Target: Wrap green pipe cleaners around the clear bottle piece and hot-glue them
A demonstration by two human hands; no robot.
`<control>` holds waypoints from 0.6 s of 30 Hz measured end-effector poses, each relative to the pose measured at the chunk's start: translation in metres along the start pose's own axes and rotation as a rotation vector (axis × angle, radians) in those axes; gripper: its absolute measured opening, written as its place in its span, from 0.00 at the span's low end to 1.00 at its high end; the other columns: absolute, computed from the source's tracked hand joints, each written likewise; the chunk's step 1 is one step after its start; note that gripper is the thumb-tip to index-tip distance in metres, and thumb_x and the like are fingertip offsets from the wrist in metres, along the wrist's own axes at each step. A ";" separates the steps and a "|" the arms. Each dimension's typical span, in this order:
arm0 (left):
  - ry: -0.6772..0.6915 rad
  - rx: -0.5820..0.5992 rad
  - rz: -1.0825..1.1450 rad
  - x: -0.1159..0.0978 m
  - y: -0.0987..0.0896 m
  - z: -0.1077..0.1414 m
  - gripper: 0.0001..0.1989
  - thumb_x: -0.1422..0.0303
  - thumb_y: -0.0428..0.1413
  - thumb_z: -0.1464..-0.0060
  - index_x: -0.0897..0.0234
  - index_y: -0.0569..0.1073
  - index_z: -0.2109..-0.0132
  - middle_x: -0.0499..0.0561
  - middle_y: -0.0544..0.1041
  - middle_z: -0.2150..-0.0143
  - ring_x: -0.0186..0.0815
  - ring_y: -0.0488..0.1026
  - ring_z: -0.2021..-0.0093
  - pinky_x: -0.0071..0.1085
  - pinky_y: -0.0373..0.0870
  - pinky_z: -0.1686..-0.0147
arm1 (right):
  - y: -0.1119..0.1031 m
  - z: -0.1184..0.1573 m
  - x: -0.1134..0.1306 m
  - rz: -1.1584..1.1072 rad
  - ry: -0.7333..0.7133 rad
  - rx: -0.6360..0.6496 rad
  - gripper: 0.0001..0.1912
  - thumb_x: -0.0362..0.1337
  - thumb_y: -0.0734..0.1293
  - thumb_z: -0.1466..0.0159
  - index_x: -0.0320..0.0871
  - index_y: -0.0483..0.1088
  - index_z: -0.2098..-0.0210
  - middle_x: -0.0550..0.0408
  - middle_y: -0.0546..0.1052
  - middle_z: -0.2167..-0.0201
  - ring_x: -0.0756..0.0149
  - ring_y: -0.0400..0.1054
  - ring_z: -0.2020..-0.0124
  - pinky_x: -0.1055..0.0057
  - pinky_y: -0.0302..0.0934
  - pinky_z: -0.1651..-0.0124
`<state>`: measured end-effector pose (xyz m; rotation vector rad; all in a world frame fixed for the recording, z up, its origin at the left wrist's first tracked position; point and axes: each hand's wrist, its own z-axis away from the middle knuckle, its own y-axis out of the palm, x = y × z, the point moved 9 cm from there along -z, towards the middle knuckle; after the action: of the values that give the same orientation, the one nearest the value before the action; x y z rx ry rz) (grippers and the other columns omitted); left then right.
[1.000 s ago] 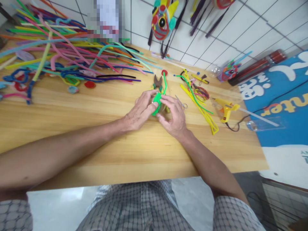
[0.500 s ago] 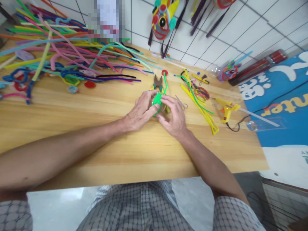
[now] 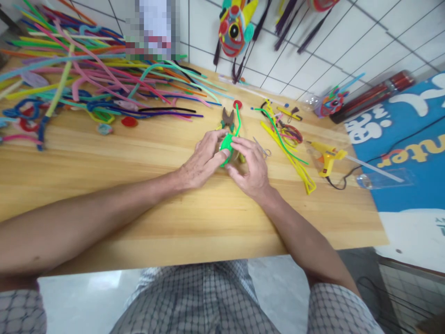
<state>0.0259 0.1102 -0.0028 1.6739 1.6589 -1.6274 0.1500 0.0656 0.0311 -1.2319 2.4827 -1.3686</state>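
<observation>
A bright green pipe cleaner [image 3: 226,146], bent into a rounded, packed shape, is held between both hands above the wooden table. Its loose end stands up and away past my fingertips. My left hand [image 3: 205,160] grips the shape from the left, thumb pressed on its near face. From the right, my right hand [image 3: 251,169] closes on it with bent fingers and thumb. Pliers [image 3: 228,118] with dark jaws lie just beyond, their handles partly hidden by my hands. Small scissors [image 3: 265,152] rest to the right of my right hand.
Many coloured pipe cleaners [image 3: 104,79] are heaped at the back left. Yellow pipe cleaners [image 3: 295,162] and a yellow glue gun [image 3: 327,155] with its cord lie on the right. A decorated mask [image 3: 233,32] hangs on the tiled wall. The table edge [image 3: 167,271] runs before my lap.
Almost nothing differs. Both hands keep their hold on the green pipe cleaner, with at most a slight shift of the fingers.
</observation>
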 end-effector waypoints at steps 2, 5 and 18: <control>0.004 -0.001 -0.004 0.000 0.000 0.000 0.25 0.57 0.47 0.28 0.63 0.59 0.31 0.62 0.67 0.32 0.48 0.64 0.31 0.49 0.60 0.28 | -0.001 0.000 0.002 0.000 -0.023 -0.019 0.24 0.37 0.68 0.31 0.48 0.67 0.36 0.42 0.76 0.37 0.47 0.71 0.36 0.41 0.67 0.35; 0.015 -0.003 -0.003 0.001 0.001 -0.001 0.25 0.57 0.47 0.29 0.63 0.59 0.31 0.63 0.67 0.32 0.48 0.64 0.31 0.49 0.60 0.28 | -0.003 0.000 0.004 0.005 -0.049 -0.045 0.24 0.37 0.68 0.31 0.47 0.66 0.36 0.42 0.76 0.38 0.48 0.72 0.37 0.42 0.69 0.36; 0.015 -0.009 -0.003 0.002 0.001 0.000 0.25 0.56 0.47 0.28 0.62 0.59 0.31 0.62 0.67 0.32 0.47 0.65 0.31 0.50 0.60 0.29 | -0.002 0.000 0.001 -0.015 -0.038 -0.019 0.28 0.37 0.68 0.32 0.50 0.64 0.34 0.43 0.75 0.37 0.46 0.71 0.36 0.40 0.66 0.35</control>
<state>0.0264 0.1113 -0.0049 1.6839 1.6739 -1.6096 0.1507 0.0646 0.0324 -1.2711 2.4713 -1.3152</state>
